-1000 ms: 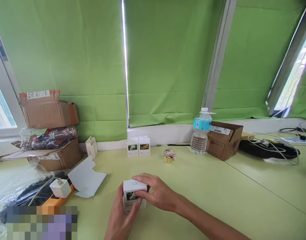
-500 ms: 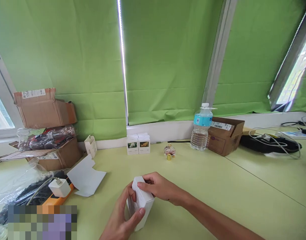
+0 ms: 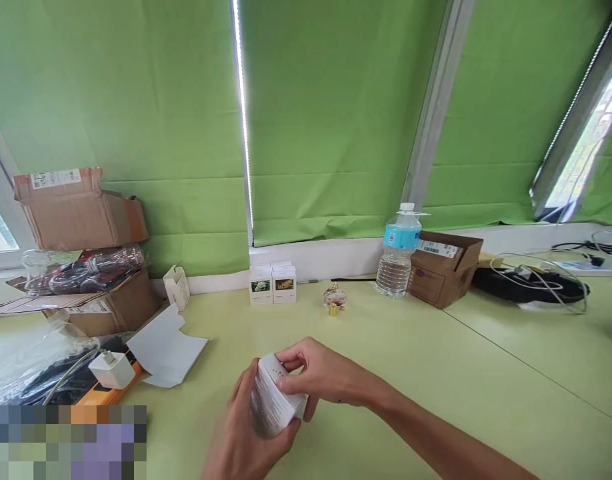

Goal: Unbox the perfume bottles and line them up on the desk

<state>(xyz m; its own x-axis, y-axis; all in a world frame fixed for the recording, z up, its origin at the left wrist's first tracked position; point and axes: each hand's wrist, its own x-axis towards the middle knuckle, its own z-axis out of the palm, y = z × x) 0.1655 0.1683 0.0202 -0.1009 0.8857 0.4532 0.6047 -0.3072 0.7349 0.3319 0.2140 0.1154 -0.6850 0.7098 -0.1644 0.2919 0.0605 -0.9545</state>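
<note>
Low over the front middle of the table I hold a small white box, tilted, with fine printed lines on one side. My left hand is wrapped round its left and lower side. The fingers and thumb of my right hand pinch the upper right part. My palms and fingers hide some of the box. Farther back stand small white boxes with flower pictures, grouped against the wall. To their right sits a little round glass bottle with a gold-coloured cap piece in front of it.
A torn white sheet and an open small carton lie left. Stacked cardboard boxes and a white charger are beyond. A water bottle, cardboard box and black bag stand back right.
The white box has turned in my hands, bringing its printed side more into view. My right fingers have shifted on its upper part. The whole view has moved slightly.
</note>
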